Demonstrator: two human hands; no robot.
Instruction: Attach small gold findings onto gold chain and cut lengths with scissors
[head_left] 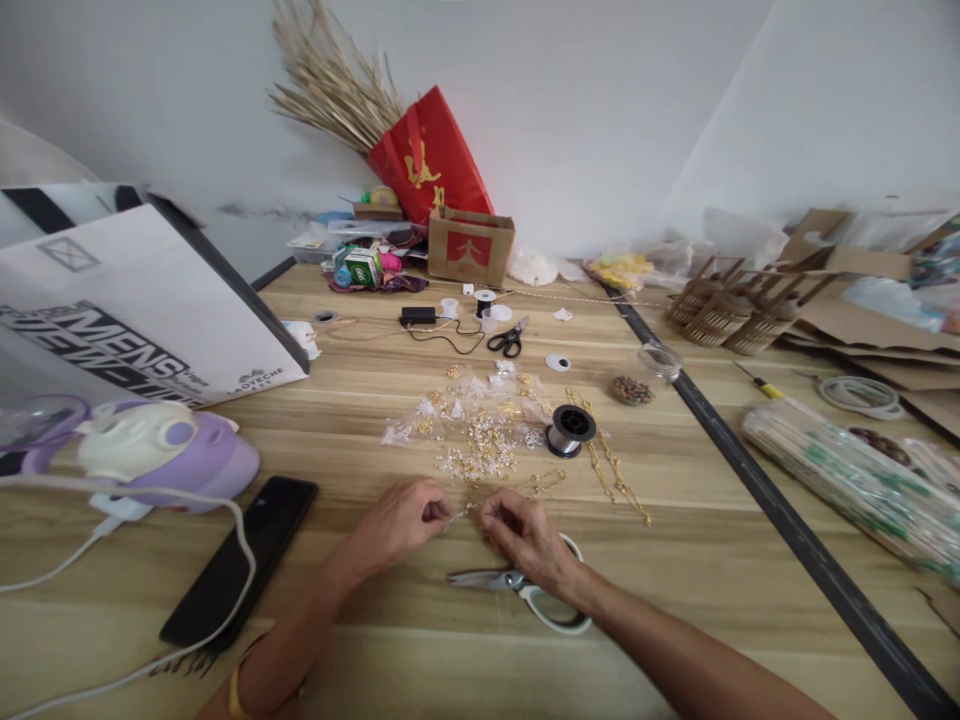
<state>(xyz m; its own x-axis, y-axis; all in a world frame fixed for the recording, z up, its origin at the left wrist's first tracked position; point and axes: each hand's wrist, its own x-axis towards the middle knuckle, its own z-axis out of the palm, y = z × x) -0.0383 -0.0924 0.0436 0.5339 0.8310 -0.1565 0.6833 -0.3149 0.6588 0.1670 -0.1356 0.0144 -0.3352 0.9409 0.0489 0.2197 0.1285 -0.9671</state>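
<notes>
Between my two hands a thin beaded strand (463, 510) stretches just above the table. My left hand (409, 515) pinches its left end, and my right hand (525, 532) pinches it on the other side. Beneath my right hand and wrist lie white-handled scissors (556, 605), blades pointing left. Just beyond my fingers is a spread of loose gold and clear beads (484, 448). A spool of fine wire (570, 432) stands right of the beads. Gold chains (600, 450) lie beside the spool, and a short gold chain (546, 483) rests near my right hand.
At left are a black phone (240, 560), a purple-and-white device (169, 450) with a white cable, and a large white box (142, 310). Black-handled scissors (508, 340) lie farther back. Right stand a jar of beads (634, 388) and a plastic-wrapped bundle (847, 480).
</notes>
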